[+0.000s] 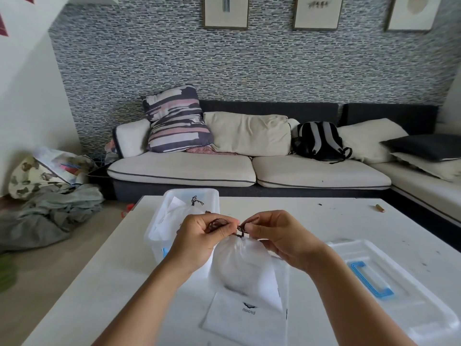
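One flat white pouch [247,318] with a dark logo lies nearest on the white table [112,270]. Its far edge is tucked under the filled white pouch [243,265] that both hands are working on. The left hand [199,236] pinches a loop of the dark brown cord [240,231] between the thumb and curled fingers. The right hand [279,236] pinches the cord's other end right at the gathered neck.

To do this step well, I judge the two ends should be drawn apart evenly with the neck bunched tight. The knot should then be seated low against the fabric so it cannot work loose.

Counted:
- **In hand:** two hands, one cord, one filled pouch.
- **To the right:** one clear lid [399,295] with one blue handle.
- **Behind the left hand:** one clear bin [174,196] holding at least one more corded pouch [184,213]; how many lie in it cannot be told.
- **Beyond the table:** one sofa [249,171] with one black backpack [319,141] on it.
- **On the wall:** three framed pictures [225,11].
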Demonstrator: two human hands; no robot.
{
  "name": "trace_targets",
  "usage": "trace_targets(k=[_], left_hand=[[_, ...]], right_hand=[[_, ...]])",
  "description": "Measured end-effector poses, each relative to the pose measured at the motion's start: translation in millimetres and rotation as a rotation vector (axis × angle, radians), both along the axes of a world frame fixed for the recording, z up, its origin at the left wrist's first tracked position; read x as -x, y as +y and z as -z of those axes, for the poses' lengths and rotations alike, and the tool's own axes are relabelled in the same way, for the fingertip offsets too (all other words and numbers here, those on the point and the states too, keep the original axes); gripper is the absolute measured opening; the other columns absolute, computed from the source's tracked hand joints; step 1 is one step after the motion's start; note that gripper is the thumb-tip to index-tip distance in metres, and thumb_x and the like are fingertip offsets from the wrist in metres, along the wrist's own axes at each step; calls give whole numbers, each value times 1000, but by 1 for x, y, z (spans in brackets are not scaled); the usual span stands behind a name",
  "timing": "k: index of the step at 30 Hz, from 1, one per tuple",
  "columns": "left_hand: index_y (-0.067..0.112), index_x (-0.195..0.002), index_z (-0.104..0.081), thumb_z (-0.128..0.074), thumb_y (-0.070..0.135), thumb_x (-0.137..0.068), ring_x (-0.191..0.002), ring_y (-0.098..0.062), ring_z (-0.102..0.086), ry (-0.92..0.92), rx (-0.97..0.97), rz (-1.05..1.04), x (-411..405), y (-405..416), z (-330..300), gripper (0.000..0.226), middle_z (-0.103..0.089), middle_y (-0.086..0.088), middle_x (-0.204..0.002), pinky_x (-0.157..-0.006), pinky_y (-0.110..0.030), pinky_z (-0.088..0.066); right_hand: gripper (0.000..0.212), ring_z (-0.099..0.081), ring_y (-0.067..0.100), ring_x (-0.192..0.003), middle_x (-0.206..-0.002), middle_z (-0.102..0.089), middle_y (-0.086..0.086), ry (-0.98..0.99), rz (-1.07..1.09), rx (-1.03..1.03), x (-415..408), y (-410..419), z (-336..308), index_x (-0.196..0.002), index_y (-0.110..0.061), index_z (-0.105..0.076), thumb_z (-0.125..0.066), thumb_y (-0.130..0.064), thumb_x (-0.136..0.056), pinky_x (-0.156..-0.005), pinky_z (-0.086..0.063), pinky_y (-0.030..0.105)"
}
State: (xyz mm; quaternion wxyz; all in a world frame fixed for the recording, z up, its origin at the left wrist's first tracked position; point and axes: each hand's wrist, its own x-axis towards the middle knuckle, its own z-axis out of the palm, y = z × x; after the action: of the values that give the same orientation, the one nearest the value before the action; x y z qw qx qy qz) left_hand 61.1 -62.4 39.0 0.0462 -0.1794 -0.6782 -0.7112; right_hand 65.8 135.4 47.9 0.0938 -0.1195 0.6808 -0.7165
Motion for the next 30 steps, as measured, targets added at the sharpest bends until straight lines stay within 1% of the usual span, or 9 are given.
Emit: trace_targets(k=[4,9,13,17,20,22,25,27,30], left_hand=[[10,-90,-80,-76,9,-84,-88,-12,-74,48,97,-59,0,1,1,7,-79,-1,-88,-75,-14,-51],[17,-87,-79,-73,4,-87,-87,-13,-73,113,132,-88,-1,3,2,14,-78,2,-87,-79,-17,-53],[15,-87,-78,-71,0,-87,-84,-8,-73,124,95,-133,-3,8,1,16,-78,4,-86,-76,-12,-51],[13,-87,-78,-72,-1,-86,-85,-10,-73,118,69,-120,-3,11,0,16,-78,2,-87,-76,-13,-52],[12,-88,-78,-73,1,-85,-86,-12,-74,102,40,-129,-3,11,-2,13,-78,2,-87,-76,-14,-53],[12,-88,-78,-74,1,-84,-86,-13,-74,98,24,-129,-3,10,-3,13,-78,2,-87,-78,-16,-54],[12,-88,-78,-74,1,-83,-86,-13,-74,68,-3,-102,-4,10,-4,12,-78,0,-88,-78,-16,-54],[11,-89,-78,-74,2,-84,-88,-13,-74,65,4,-93,-3,10,-3,11,-79,0,-90,-79,-17,-54],[10,-90,-79,-72,0,-86,-88,-17,-74,101,70,-69,-4,9,-3,13,-79,-2,-90,-79,-19,-54]], right_hand=[[31,-57,24,-72,-81,-63,14,11,58,72,0,-1,-2,-89,0,-66,-74,-29,-81,-64,-48,27],[32,-61,26,-88,-89,-69,12,-76,55,208,-2,-8,-1,-87,-3,-67,-63,-36,-88,-86,-49,36],[31,-63,13,-76,-80,-68,1,-151,71,260,1,-12,2,-77,-14,-61,-56,-39,-96,-80,-46,26],[29,-66,17,-72,-67,-66,0,-147,116,297,14,-17,1,-59,-16,-67,-63,-35,-80,-73,-55,22],[27,-70,13,-71,-73,-70,1,-219,89,313,18,-15,7,-64,-14,-74,-65,-36,-77,-67,-56,21],[23,-58,16,-71,-77,-66,0,-295,3,382,15,-13,12,-77,-14,-74,-73,-35,-83,-69,-47,23],[16,-20,7,-50,-57,-40,-9,-357,-48,420,6,-9,8,-81,-17,-70,-70,-33,-87,-52,-14,18],[14,-20,5,-41,-59,-38,-9,-333,-49,408,2,-8,1,-91,-17,-69,-63,-30,-89,-41,-8,15],[26,-19,8,-49,-66,-32,-3,-217,-112,142,-5,-8,-8,-88,-21,-70,-64,-46,-90,-42,-11,19]])
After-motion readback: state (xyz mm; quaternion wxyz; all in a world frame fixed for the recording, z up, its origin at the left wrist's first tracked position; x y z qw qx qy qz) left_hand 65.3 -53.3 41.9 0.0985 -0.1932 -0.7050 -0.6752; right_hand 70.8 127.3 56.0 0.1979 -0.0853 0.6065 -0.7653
